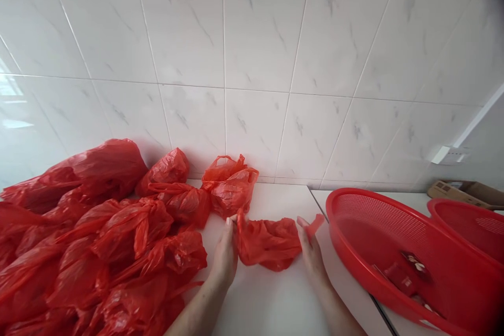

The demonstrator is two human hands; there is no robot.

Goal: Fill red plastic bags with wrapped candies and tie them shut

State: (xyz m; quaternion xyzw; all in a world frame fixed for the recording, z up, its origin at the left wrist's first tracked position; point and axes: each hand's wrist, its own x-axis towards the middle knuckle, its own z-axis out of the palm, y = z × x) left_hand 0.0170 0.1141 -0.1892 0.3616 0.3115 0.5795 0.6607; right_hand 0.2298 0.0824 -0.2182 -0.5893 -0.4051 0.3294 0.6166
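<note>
Between my two hands is a red plastic bag (271,244), stretched sideways just over the white tabletop (271,299). My left hand (226,254) pinches its left side near a handle. On the other side my right hand (311,247) grips the right handle, whose loose end sticks out past the fingers. What the bag holds, if anything, is hidden. Behind it, against the wall, stands another red plastic bag (230,184) that looks filled. A large pile of red plastic bags (118,252) lies left of my left hand.
To the right sits a big red plastic basket (342,241) with a few small packets (405,278) inside. Beyond it are a second red basket (444,210) and a cardboard box (464,193). A tiled wall (255,63) bounds the back, with a socket (451,155) at right.
</note>
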